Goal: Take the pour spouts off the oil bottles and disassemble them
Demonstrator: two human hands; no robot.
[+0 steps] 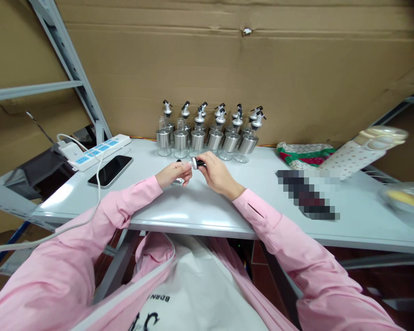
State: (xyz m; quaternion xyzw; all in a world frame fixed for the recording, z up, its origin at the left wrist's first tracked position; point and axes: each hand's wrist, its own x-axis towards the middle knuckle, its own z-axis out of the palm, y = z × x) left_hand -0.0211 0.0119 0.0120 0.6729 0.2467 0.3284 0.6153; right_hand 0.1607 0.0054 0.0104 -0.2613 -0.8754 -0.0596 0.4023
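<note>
Above the front-middle of the table, both hands share one oil bottle pour spout [194, 163] with a silver-white body and a black stopper end. My left hand [174, 174] pinches its silver end, while the fingers of my right hand [218, 174] close on the black stopper. Part of another small silver and black piece [177, 181] shows beneath my left hand. Just behind the hands stand several glass oil bottles [215, 138] with steel sleeves, mostly topped with spouts. Two front-left bottles, one of them at the row's end [163, 138], have bare glass necks.
A power strip [100, 151] and a phone [110, 171] lie on the left of the table [193, 211]; a white cable [98, 193] crosses my left sleeve. To the right are a red-green bag [305, 155], a dotted white tumbler [357, 154] and a plastic-covered bowl [409, 202]. Cardboard [200, 59] backs the table.
</note>
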